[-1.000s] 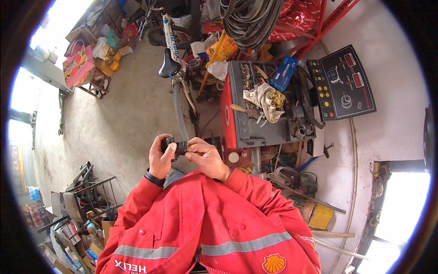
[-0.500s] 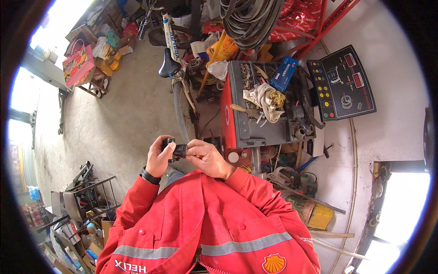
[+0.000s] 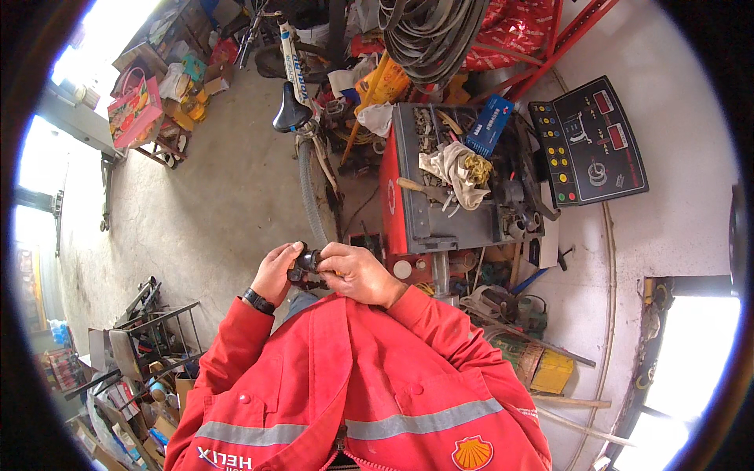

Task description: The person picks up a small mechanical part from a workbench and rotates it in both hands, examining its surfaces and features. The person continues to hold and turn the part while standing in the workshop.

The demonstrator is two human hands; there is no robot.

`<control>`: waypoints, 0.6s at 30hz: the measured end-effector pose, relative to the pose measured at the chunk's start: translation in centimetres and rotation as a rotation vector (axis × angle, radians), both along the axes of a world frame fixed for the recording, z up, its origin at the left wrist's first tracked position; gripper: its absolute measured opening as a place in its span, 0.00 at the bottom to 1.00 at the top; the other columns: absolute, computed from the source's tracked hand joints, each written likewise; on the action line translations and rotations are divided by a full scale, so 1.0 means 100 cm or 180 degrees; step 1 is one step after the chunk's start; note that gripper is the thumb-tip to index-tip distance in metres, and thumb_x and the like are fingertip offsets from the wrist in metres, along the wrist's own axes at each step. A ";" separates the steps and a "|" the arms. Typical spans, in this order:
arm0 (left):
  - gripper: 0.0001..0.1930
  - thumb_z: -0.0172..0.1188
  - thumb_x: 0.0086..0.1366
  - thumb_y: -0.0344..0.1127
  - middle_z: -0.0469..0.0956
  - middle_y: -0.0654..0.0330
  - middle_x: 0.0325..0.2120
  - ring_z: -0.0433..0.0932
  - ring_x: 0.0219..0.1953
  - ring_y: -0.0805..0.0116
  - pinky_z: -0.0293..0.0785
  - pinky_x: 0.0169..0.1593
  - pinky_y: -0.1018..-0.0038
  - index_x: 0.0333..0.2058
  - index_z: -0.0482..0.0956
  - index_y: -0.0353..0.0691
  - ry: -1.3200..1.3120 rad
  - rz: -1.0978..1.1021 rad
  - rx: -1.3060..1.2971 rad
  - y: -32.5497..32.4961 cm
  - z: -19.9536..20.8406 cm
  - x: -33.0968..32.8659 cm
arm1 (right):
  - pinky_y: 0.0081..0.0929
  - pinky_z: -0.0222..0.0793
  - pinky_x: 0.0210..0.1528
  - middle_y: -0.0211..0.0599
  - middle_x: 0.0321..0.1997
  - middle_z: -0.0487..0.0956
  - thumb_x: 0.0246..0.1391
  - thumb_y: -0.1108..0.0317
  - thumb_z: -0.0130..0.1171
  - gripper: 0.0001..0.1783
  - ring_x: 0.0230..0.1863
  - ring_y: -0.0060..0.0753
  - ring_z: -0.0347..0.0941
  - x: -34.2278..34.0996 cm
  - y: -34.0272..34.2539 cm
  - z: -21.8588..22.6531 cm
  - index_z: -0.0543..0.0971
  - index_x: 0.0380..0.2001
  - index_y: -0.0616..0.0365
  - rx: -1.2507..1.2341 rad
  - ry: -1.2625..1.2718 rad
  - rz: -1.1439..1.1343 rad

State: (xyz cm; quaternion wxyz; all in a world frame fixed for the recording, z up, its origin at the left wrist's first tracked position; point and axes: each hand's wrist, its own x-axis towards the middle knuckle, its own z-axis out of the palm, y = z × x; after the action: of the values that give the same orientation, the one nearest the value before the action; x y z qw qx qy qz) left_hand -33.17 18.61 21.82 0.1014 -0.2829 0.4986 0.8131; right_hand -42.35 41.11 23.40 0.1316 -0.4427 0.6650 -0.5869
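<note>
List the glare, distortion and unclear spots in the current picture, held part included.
Head view: glare whites out the lower-right opening and the far-left opening; head view: fisheye distortion, with dark corners around the scene; head view: the black part between the left hand and right hand is small and dark, so its fine detail cannot be told.

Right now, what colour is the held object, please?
The held object is mostly black, clearest in the head view.
</note>
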 end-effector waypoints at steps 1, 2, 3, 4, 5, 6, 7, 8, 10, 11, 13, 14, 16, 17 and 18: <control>0.16 0.62 0.80 0.48 0.81 0.66 0.34 0.79 0.32 0.75 0.79 0.34 0.72 0.47 0.82 0.38 -0.0026 0.0027 0.0036 0.000 -0.001 0.000 | 0.42 0.81 0.47 0.42 0.44 0.83 0.58 0.77 0.68 0.07 0.45 0.51 0.84 0.000 0.000 -0.001 0.85 0.40 0.62 0.0042 0.0104 -0.0004; 0.16 0.62 0.80 0.48 0.82 0.65 0.35 0.80 0.32 0.74 0.79 0.34 0.72 0.47 0.82 0.39 -0.0053 0.0045 0.0116 0.000 -0.002 0.001 | 0.42 0.81 0.47 0.42 0.44 0.83 0.57 0.76 0.68 0.07 0.45 0.51 0.84 0.000 -0.001 -0.001 0.85 0.40 0.62 0.0075 0.0184 -0.0028; 0.16 0.61 0.81 0.48 0.82 0.64 0.35 0.80 0.32 0.74 0.79 0.34 0.71 0.47 0.82 0.39 -0.0083 0.0056 0.0144 0.001 -0.004 0.001 | 0.42 0.82 0.47 0.42 0.45 0.83 0.57 0.76 0.68 0.07 0.45 0.51 0.84 0.000 -0.001 -0.002 0.85 0.40 0.61 0.0119 0.0225 -0.0071; 0.16 0.61 0.81 0.48 0.83 0.64 0.35 0.81 0.31 0.73 0.79 0.34 0.71 0.47 0.82 0.39 -0.0114 0.0059 0.0215 0.001 -0.005 0.002 | 0.42 0.82 0.48 0.42 0.45 0.83 0.57 0.76 0.68 0.07 0.45 0.52 0.84 0.000 -0.001 -0.003 0.85 0.40 0.61 0.0123 0.0320 -0.0068; 0.17 0.60 0.81 0.48 0.83 0.63 0.34 0.81 0.31 0.72 0.80 0.34 0.70 0.47 0.83 0.39 -0.0149 0.0058 0.0345 0.001 -0.007 0.002 | 0.43 0.82 0.48 0.41 0.45 0.83 0.57 0.76 0.68 0.07 0.45 0.52 0.84 0.000 -0.001 -0.004 0.85 0.40 0.61 0.0139 0.0378 -0.0086; 0.16 0.60 0.81 0.48 0.84 0.63 0.34 0.81 0.31 0.72 0.80 0.34 0.70 0.47 0.83 0.38 -0.0164 0.0069 0.0351 0.001 -0.009 0.003 | 0.43 0.82 0.48 0.41 0.45 0.83 0.56 0.75 0.68 0.07 0.45 0.52 0.84 0.000 -0.001 -0.004 0.85 0.40 0.61 0.0160 0.0407 -0.0127; 0.16 0.60 0.82 0.48 0.84 0.63 0.34 0.81 0.31 0.71 0.80 0.34 0.70 0.47 0.83 0.38 -0.0182 0.0076 0.0415 0.002 -0.010 0.003 | 0.43 0.82 0.48 0.41 0.45 0.83 0.56 0.75 0.68 0.07 0.45 0.52 0.84 0.000 -0.001 -0.005 0.85 0.40 0.60 0.0171 0.0461 -0.0093; 0.16 0.60 0.82 0.47 0.84 0.63 0.34 0.81 0.30 0.70 0.80 0.33 0.70 0.47 0.83 0.38 -0.0218 0.0082 0.0534 0.002 -0.011 0.003 | 0.43 0.82 0.48 0.41 0.44 0.83 0.56 0.75 0.68 0.07 0.45 0.52 0.84 0.000 0.000 -0.005 0.85 0.39 0.60 0.0185 0.0489 -0.0080; 0.17 0.59 0.82 0.48 0.85 0.62 0.35 0.81 0.31 0.70 0.80 0.33 0.70 0.47 0.83 0.38 -0.0239 0.0052 0.0530 0.001 -0.013 0.003 | 0.43 0.82 0.48 0.41 0.44 0.83 0.56 0.75 0.68 0.07 0.45 0.52 0.84 0.000 0.000 -0.006 0.85 0.39 0.60 0.0207 0.0536 -0.0061; 0.17 0.58 0.83 0.48 0.85 0.62 0.35 0.82 0.31 0.69 0.80 0.33 0.70 0.47 0.83 0.38 -0.0267 0.0032 0.0623 0.001 -0.013 0.003 | 0.43 0.82 0.48 0.41 0.44 0.83 0.56 0.75 0.68 0.07 0.45 0.52 0.84 0.000 0.000 -0.006 0.85 0.39 0.60 0.0215 0.0557 -0.0056; 0.17 0.57 0.83 0.48 0.85 0.62 0.36 0.82 0.31 0.69 0.80 0.33 0.70 0.48 0.83 0.38 -0.0293 -0.0066 0.0576 0.000 -0.013 0.004 | 0.43 0.82 0.48 0.41 0.44 0.83 0.56 0.75 0.68 0.07 0.45 0.53 0.84 0.000 0.000 -0.006 0.84 0.39 0.61 0.0220 0.0612 -0.0063; 0.18 0.56 0.83 0.48 0.85 0.63 0.36 0.82 0.31 0.69 0.80 0.33 0.70 0.49 0.83 0.38 -0.0291 -0.0132 0.0679 0.000 -0.013 0.004 | 0.43 0.82 0.48 0.42 0.44 0.83 0.56 0.76 0.68 0.07 0.44 0.53 0.84 0.000 -0.001 -0.007 0.84 0.39 0.61 0.0217 0.0645 -0.0074; 0.18 0.54 0.84 0.48 0.85 0.62 0.36 0.82 0.31 0.68 0.80 0.34 0.70 0.49 0.82 0.38 -0.0303 -0.0078 0.0771 0.000 -0.014 0.004 | 0.41 0.82 0.47 0.41 0.43 0.83 0.57 0.76 0.68 0.06 0.43 0.51 0.84 0.002 -0.002 -0.007 0.84 0.39 0.61 0.0108 0.0490 -0.0186; 0.18 0.53 0.84 0.48 0.85 0.62 0.36 0.82 0.31 0.68 0.80 0.34 0.70 0.49 0.82 0.38 -0.0322 -0.0044 0.0929 0.000 -0.015 0.004 | 0.39 0.81 0.46 0.41 0.42 0.83 0.58 0.76 0.67 0.06 0.41 0.48 0.84 0.003 -0.002 -0.008 0.84 0.39 0.61 0.0003 0.0306 -0.0287; 0.18 0.52 0.84 0.49 0.85 0.62 0.35 0.82 0.31 0.67 0.79 0.34 0.69 0.47 0.82 0.40 -0.0257 -0.0028 0.0921 0.000 -0.016 0.004 | 0.36 0.81 0.45 0.40 0.42 0.83 0.59 0.77 0.67 0.06 0.40 0.44 0.84 0.004 -0.002 -0.008 0.84 0.39 0.61 -0.0083 0.0098 -0.0415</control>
State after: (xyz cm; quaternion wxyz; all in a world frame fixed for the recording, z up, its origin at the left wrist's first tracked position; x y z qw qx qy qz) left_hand -32.78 18.61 20.24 0.1647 -0.2956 0.3730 0.8639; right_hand -41.96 40.86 22.55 0.0771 -0.4091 0.6867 -0.5959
